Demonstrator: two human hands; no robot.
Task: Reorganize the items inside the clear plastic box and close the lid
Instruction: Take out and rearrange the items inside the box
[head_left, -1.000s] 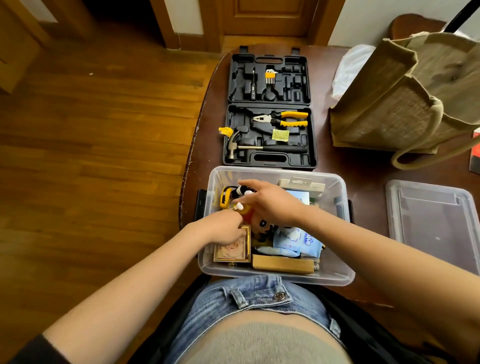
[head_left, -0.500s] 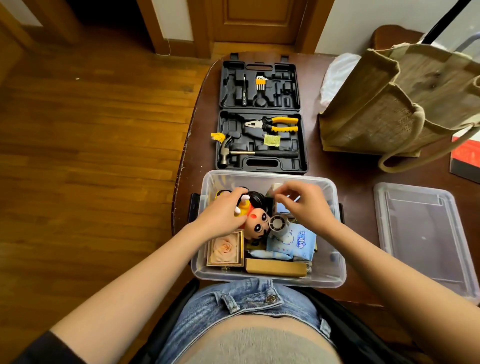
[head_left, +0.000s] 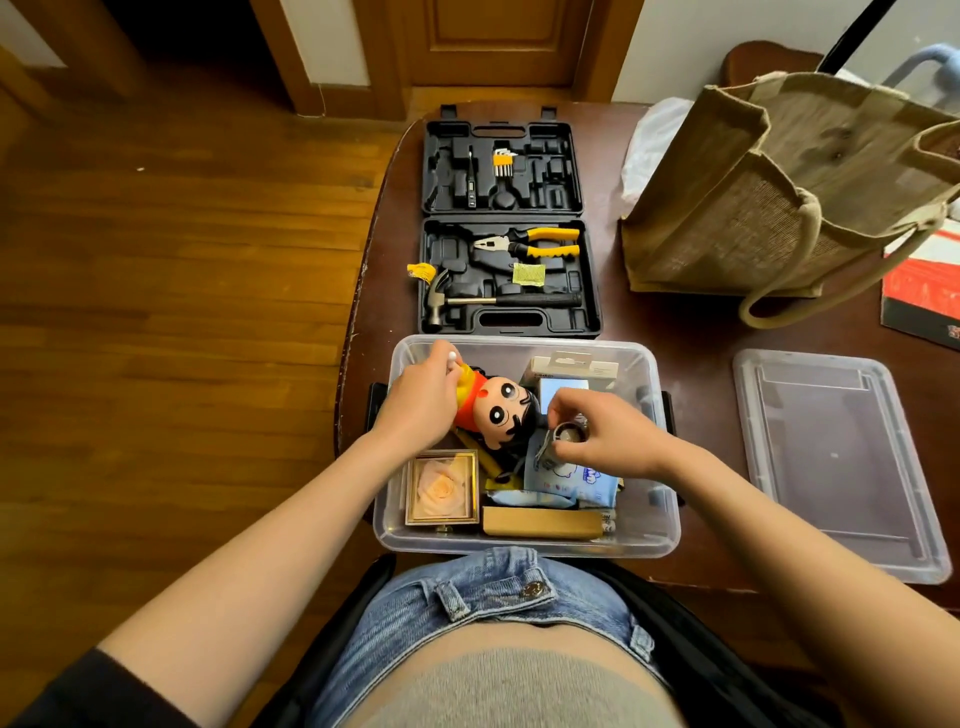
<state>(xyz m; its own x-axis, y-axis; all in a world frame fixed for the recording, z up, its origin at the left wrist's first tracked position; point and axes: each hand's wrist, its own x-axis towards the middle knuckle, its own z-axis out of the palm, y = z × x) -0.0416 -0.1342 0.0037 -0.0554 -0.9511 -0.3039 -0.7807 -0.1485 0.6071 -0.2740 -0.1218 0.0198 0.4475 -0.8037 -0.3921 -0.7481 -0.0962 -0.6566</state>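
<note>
The clear plastic box (head_left: 660, 525) stands open at the table's near edge, right before me. Inside the box, my left hand (head_left: 421, 402) grips the red-and-yellow body of a cartoon doll (head_left: 501, 410) lying on its side, head to the right. My right hand (head_left: 608, 434) pinches a small grey roll of tape (head_left: 563, 435) above a blue tissue pack (head_left: 571, 475). A framed rose (head_left: 442, 487) lies front left, a tan box (head_left: 543, 522) along the front, a white packet (head_left: 574, 366) at the back. The clear lid (head_left: 836, 462) lies flat on the table to the right.
An open black tool case (head_left: 506, 228) with hammer, pliers and hex keys lies just behind the box. A tan woven tote bag (head_left: 779, 187) stands back right, a red-and-black booklet (head_left: 919, 291) at the far right. The table's left edge drops to wood floor.
My left hand moved from the framed rose to the doll and shifted it toward the back left. My right hand let go of the doll and picked up the tape roll.
</note>
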